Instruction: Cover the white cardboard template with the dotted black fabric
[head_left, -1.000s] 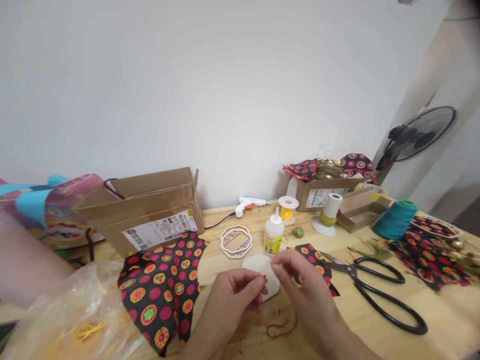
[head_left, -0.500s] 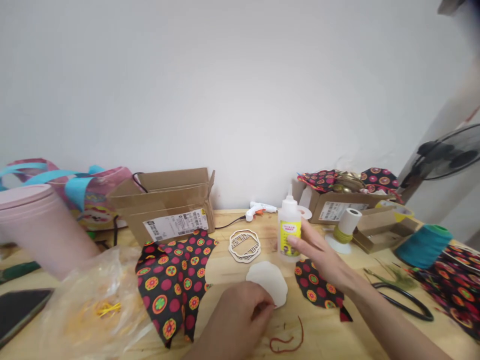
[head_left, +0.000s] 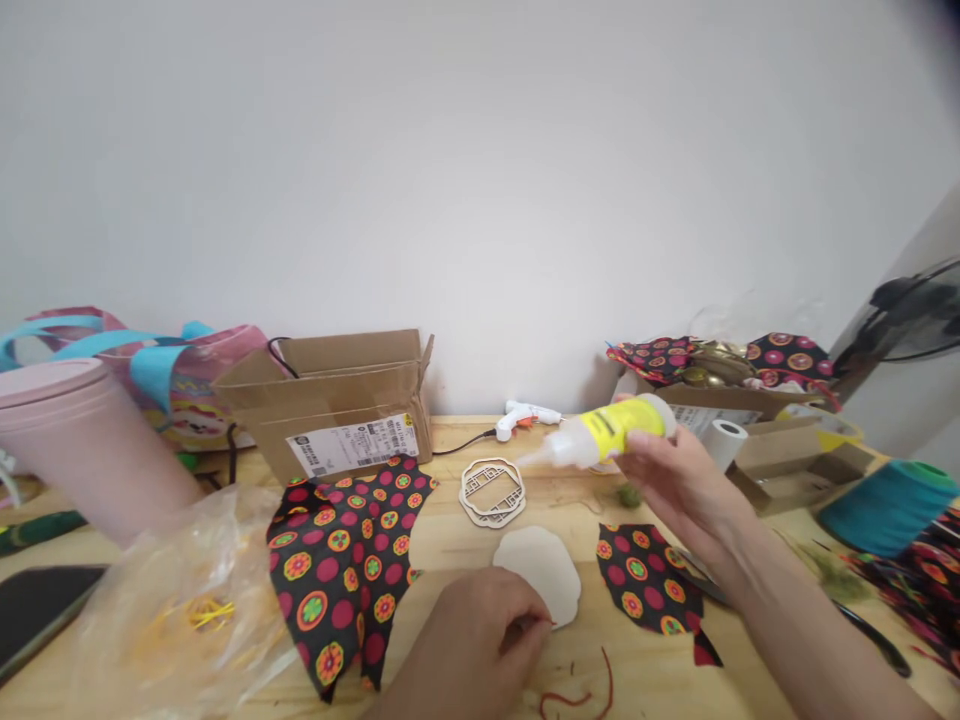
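Note:
My right hand [head_left: 682,480] is wrapped round a glue bottle [head_left: 611,432] with a yellow label, raised off the table and tipped so its nozzle points left. My left hand [head_left: 484,635] is closed in a pinch at the near edge of a white scalloped disc [head_left: 544,570]; a tiny red end, seemingly of cord, shows at its fingertips. A loose red cord [head_left: 609,675] curls on the table just right of that hand. Beyond the disc lies a cut-out lattice frame [head_left: 492,493]. A dark patterned fabric piece [head_left: 641,580] rests below my right hand.
Larger patterned fabric [head_left: 349,565] and a clear plastic bag [head_left: 195,600] lie left. A cardboard box [head_left: 330,400] and white glue gun [head_left: 525,418] stand near the wall. At right are a small open box [head_left: 795,465] and teal thread cone [head_left: 885,508].
The glue bottle has gone from upright to tilted, lifted in my right hand with its nozzle swung left. My left hand has stayed at the disc's edge.

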